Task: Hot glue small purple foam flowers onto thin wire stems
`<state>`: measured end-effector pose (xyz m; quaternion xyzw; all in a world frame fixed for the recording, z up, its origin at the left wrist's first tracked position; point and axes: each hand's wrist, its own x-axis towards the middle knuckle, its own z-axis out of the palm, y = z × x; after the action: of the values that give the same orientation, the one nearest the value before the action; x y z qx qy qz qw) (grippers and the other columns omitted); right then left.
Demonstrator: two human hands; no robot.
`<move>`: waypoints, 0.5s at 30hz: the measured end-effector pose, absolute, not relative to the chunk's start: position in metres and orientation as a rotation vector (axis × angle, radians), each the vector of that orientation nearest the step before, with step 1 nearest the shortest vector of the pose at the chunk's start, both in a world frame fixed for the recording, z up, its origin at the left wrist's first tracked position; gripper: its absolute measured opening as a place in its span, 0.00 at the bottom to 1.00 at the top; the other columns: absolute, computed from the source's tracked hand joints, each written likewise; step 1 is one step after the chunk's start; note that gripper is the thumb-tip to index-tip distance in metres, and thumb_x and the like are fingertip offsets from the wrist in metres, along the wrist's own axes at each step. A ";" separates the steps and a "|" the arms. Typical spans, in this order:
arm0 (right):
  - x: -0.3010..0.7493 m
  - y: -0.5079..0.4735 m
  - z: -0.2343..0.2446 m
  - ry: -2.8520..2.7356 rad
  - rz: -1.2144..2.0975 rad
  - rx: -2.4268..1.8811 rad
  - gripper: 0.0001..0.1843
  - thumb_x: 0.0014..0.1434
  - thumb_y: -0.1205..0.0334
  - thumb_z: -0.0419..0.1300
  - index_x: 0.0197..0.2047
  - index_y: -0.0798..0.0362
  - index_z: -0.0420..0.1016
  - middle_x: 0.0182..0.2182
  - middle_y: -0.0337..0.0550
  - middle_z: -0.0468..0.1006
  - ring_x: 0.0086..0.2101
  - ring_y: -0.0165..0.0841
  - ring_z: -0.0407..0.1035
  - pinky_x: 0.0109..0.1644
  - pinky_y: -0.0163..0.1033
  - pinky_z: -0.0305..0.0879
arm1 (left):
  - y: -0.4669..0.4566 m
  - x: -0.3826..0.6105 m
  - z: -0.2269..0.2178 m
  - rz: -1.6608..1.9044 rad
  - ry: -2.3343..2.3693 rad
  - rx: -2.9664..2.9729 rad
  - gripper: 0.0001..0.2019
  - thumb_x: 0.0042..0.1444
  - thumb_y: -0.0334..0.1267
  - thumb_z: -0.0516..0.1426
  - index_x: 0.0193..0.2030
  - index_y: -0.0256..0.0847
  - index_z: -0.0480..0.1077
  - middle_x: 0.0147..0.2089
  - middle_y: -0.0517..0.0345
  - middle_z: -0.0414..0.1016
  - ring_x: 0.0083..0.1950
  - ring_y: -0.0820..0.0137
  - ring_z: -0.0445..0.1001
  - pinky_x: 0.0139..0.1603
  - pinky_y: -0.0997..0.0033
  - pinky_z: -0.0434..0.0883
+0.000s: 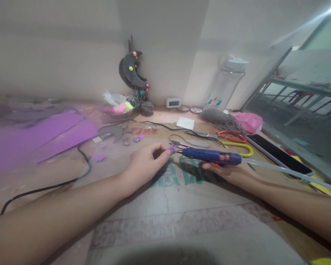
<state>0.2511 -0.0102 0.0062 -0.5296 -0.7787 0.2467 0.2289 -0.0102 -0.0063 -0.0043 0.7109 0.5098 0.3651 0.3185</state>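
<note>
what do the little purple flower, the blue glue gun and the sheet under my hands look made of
The purple flower looks like craft foam or felt, matte and flat like the purple cutouts nearby. The glue gun is hard plastic, a smooth blue shell with slight sheen. The sheet seems cardboard: dull brown, printed lettering, a crease.

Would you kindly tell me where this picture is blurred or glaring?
Head view: the left hand, pinching the small purple piece, and the right hand, holding the blue glue gun, are fairly sharp; the purple sheets at left smear into blur; glare streaks the top right corner; wide-angle distortion stretches the edges.
</note>
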 end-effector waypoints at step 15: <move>0.245 -0.015 0.016 -2.095 0.675 -1.485 0.16 0.54 0.46 0.62 0.26 0.46 0.65 0.22 0.37 0.71 0.26 0.36 0.66 0.29 0.39 0.62 | -0.006 -0.009 -0.004 0.986 1.308 1.748 0.12 0.56 0.48 0.56 0.30 0.43 0.72 0.30 0.58 0.75 0.34 0.66 0.70 0.34 0.69 0.64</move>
<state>0.2447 -0.0153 0.0158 -0.5427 -0.7659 0.2468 0.2407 -0.0091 -0.0065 -0.0037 0.6795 0.5085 0.3834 0.3644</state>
